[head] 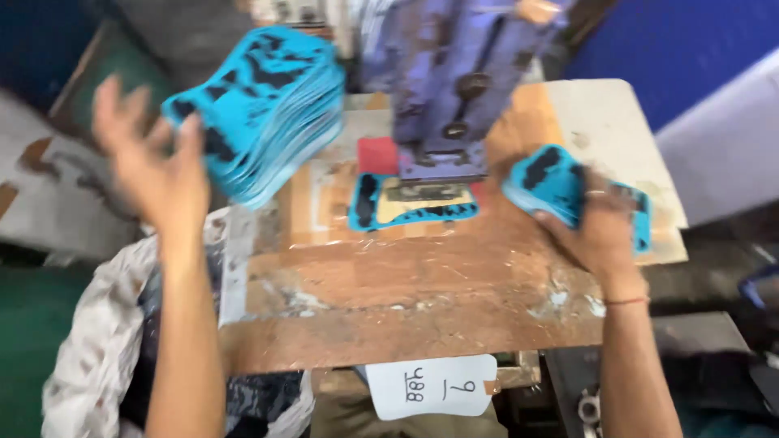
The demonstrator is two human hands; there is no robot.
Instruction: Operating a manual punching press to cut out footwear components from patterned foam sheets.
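Hands: left hand (154, 166) is raised at the far left, fingers spread wide and blurred, gripping nothing; its fingertips sit just beside the big stack.
Right hand: right hand (596, 223) lies palm down on the small stack, fingers curled over its near edge.
Big stack: blue and black cut sheets (264, 105) piled thick at the far left of the bench, fanned at the edge.
Small stack: thinner pile of blue pieces (545, 180) on the right, under the right hand.
Single piece: one blue piece (410, 207) lies flat beneath the press.
Press: purple machine (450, 81) stands at the far centre.
Bench: worn wooden top (422, 292), a white tag (430, 388) hanging at its near edge.
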